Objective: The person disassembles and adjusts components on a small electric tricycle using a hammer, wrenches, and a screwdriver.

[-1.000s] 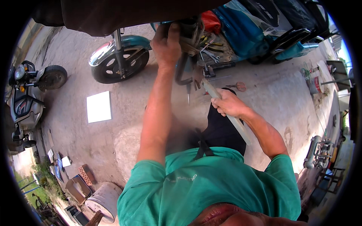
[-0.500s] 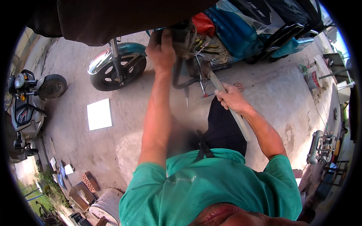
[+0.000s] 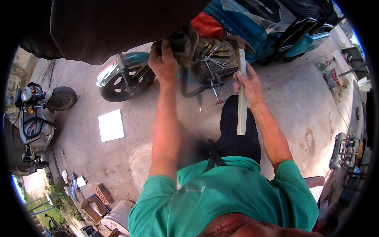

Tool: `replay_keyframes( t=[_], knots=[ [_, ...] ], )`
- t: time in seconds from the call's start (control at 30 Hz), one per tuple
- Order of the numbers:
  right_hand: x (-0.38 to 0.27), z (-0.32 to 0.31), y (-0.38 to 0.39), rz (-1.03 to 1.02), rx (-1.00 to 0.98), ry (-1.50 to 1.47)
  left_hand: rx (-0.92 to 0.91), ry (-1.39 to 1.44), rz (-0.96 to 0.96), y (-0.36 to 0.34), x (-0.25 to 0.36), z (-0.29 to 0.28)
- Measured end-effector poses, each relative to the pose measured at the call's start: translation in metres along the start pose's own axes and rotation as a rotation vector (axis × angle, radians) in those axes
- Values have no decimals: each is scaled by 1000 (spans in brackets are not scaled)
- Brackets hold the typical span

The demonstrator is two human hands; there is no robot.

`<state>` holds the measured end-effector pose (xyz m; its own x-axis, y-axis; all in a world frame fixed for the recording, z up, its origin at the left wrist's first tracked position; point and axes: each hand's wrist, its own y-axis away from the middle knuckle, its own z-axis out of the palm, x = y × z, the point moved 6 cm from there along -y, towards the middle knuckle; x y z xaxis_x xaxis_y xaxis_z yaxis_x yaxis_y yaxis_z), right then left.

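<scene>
Head view, looking straight down: the person in a green shirt stands over an electric scooter whose underside or battery bay sits at twelve o'clock. The left hand (image 3: 162,61) is clenched around a dark part of the scooter frame (image 3: 182,41), fingers wrapped over its edge, bracing it. The right hand (image 3: 248,85) grips a hammer (image 3: 241,85) about midway along its pale, flat-sided wooden handle; the metal head points up toward one o'clock, close beside the open compartment, and the butt of the handle hangs down over the person's dark trousers.

As a judgement, the work looks to be in its middle: the compartment is open, and a cluster of wrenches and small tools (image 3: 215,53) lies inside it, steel shafts with yellow and green grips. A screwdriver (image 3: 199,103) and a thin rod rest on the concrete just below. Nothing shows the part freed or refitted yet, so loosening or knocking it appears to remain.

The ground is rough grey concrete, stained in patches at three o'clock. The scooter's front wheel (image 3: 125,81) at ten o'clock has a black rubber tyre under a glossy teal and chrome mudguard. A flat white square tile (image 3: 111,125) lies at nine o'clock, well apart from the hands. A second, silver scooter (image 3: 33,118) stands at the far left rim.
</scene>
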<state>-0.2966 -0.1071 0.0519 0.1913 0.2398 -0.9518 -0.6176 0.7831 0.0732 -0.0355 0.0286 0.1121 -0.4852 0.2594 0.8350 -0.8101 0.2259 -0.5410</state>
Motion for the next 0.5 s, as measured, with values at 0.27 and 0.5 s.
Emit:
replay_keyframes(
  t=[0.27, 0.5],
  knots=[
    [5, 55, -9, -33, -114, -55, 54, 3, -15, 4, 0, 4],
    [59, 22, 3, 258, -34, -434, 74, 1, 6, 4, 2, 3]
  ],
)
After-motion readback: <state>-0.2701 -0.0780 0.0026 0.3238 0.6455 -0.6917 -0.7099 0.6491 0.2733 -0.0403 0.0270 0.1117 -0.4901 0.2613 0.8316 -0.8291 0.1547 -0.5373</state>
